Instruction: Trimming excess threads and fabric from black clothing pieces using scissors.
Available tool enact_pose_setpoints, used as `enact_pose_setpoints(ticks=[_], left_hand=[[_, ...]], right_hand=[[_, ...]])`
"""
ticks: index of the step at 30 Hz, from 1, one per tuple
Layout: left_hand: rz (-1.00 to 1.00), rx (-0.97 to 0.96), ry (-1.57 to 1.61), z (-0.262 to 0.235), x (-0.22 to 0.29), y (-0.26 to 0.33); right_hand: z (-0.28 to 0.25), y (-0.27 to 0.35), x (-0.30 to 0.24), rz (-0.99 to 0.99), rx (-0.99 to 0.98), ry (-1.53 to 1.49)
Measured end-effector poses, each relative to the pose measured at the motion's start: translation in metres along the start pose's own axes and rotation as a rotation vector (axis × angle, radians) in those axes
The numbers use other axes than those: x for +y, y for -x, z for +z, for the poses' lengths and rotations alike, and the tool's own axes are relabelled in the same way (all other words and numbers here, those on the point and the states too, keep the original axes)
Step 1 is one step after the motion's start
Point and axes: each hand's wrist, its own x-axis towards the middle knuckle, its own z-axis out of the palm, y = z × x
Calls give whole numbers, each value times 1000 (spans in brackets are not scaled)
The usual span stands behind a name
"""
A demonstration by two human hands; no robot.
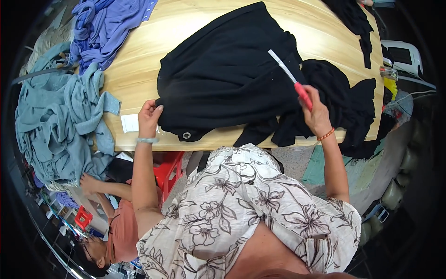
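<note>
A black knit garment (223, 76) lies spread over the wooden table (132, 83) in front of me, a small round pale spot on its near edge. My left hand (149, 117) is closed at the garment's left corner, thumb and fingers pinching the cloth. In my right hand (318, 113) is a red-handled tool (303, 94) with a long narrow metal blade. The blade points up and to the left over the garment's right part; I cannot tell whether it touches the cloth. More bunched black cloth (330, 86) lies beside my right hand.
A white paper slip (129, 123) lies by my left wrist. Grey-blue garments (65, 116) pile at the left, purple ones (104, 32) at the far left. A co-worker (123, 223) in an orange top reaches into the grey-blue pile. A red stool (168, 172) stands below the table edge.
</note>
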Motion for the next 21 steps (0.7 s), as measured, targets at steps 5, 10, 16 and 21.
enact_pose_setpoints(ticks=[5,10,16,21], left_hand=[[824,277,-959,50,20,11],[758,-63,-1120,81,-6,21],[759,-79,-1111,81,-19,11],[740,-95,-1041,76,-22,11]], right_hand=[[22,8,-39,-344,-236,146],[51,21,-67,-216,-423,131],[80,9,-115,-256,-455,170],[79,3,-126,-207,-436,181]])
